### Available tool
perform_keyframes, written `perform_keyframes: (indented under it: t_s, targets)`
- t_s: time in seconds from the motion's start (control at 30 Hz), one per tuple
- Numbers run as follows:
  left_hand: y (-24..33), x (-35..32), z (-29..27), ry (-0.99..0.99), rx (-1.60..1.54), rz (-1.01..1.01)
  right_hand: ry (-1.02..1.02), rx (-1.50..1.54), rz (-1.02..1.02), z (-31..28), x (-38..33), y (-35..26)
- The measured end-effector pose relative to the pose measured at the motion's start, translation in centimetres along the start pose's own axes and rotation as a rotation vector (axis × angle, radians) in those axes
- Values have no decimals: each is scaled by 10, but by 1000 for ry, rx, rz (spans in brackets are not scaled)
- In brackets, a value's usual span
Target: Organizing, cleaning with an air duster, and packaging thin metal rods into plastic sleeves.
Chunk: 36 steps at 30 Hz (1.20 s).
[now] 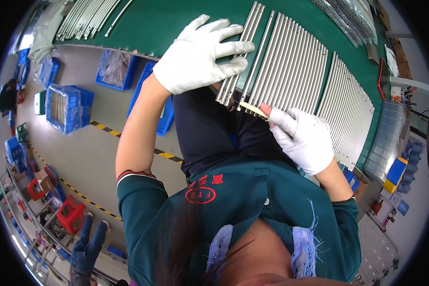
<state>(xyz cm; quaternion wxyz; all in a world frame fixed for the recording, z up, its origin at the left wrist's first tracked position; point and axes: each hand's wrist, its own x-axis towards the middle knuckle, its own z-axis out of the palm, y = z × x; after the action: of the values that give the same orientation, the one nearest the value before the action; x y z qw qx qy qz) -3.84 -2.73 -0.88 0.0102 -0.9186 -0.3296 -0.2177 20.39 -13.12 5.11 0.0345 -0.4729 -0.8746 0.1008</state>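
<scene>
On green tabletop (148, 24): metal rods (291, 62) laid side by side in groups, near ends toward the person.
Left hand (202, 59): white-gloved, fingers spread wide over the small rod group at left; cannot tell whether any rod is gripped.
Right hand (302, 138): white-gloved, pinching a slim pale-yellow tool (254, 109), tip at the near rod ends; contact unclear.
Floor, left: blue crate (85, 114), plastic-wrapped contents.

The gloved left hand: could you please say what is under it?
Silver metal rods pass under its fingers; covered stretches, and anything else beneath the hand, cannot be seen.
</scene>
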Motion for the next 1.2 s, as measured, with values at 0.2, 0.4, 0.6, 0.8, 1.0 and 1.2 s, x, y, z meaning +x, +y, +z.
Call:
perform_keyframes:
  t_s: [0.2,0.4,0.6,0.8,1.0,1.2]
  targets:
    - [-1,-1,0,-1,50,44,90,5,-15,1,0,-5]
    - [-2,-2,1,-8,59,39,171,-68,-26,1,0,-3]
    - [-1,-1,0,-6,93,51,154,37,-17,-4,-3,-4]
    - [2,1,-1,-2,4,-23,79,33,0,-3,-2,-5]
    - [4,2,4,23,-18,-100,6,114,-19,-2,0,-4]
    - [4,2,4,29,-16,-89,-106,321,-73,-10,-3,-1]
